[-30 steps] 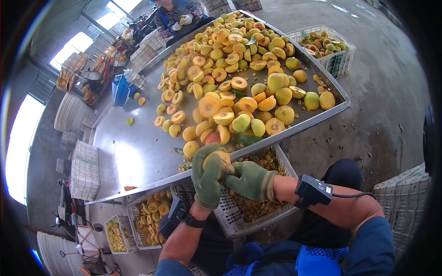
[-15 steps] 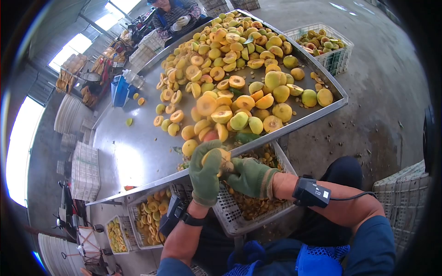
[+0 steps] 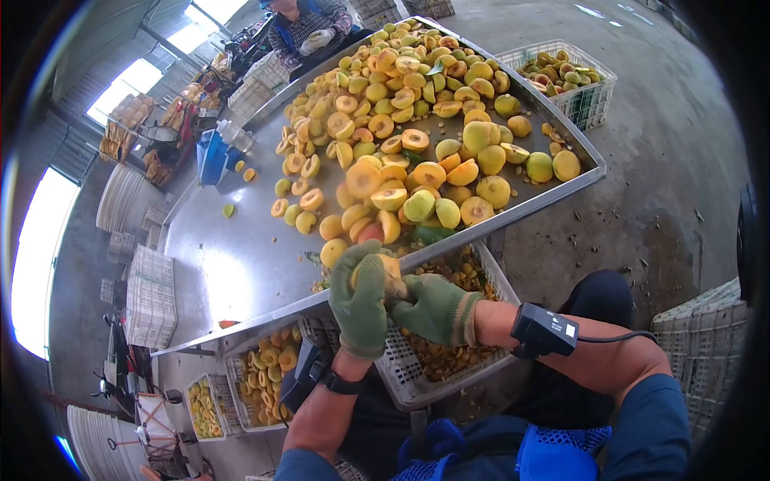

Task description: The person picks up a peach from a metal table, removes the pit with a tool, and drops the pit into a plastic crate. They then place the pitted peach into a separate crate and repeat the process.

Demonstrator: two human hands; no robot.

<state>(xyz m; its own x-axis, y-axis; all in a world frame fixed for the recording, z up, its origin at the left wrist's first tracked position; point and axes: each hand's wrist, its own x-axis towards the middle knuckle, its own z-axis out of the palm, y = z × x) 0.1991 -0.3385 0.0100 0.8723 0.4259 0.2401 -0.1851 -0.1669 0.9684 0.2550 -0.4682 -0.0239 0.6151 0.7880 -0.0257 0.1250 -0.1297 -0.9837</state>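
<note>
My left hand point(image 3: 362, 298), in a green glove, is wrapped around a yellow peach half point(image 3: 388, 269) at the near edge of the steel table point(image 3: 233, 264). My right hand point(image 3: 434, 308), also gloved in green, presses against the fruit from the right; a tool in it is hidden, if there is one. Both hands hover over a white crate of pits point(image 3: 449, 349) under the table's edge. A heap of whole and halved peaches point(image 3: 405, 120) covers the table beyond my hands.
A white crate of cut halves point(image 3: 261, 377) stands lower left, another crate of fruit point(image 3: 565, 80) at the far right on the concrete floor. A person in a plaid shirt point(image 3: 309, 28) works at the table's far end. Stacked crates point(image 3: 148, 297) stand at left.
My hands have stayed at the table's edge on the same peach half, turning it slightly. The view shifted a little.
</note>
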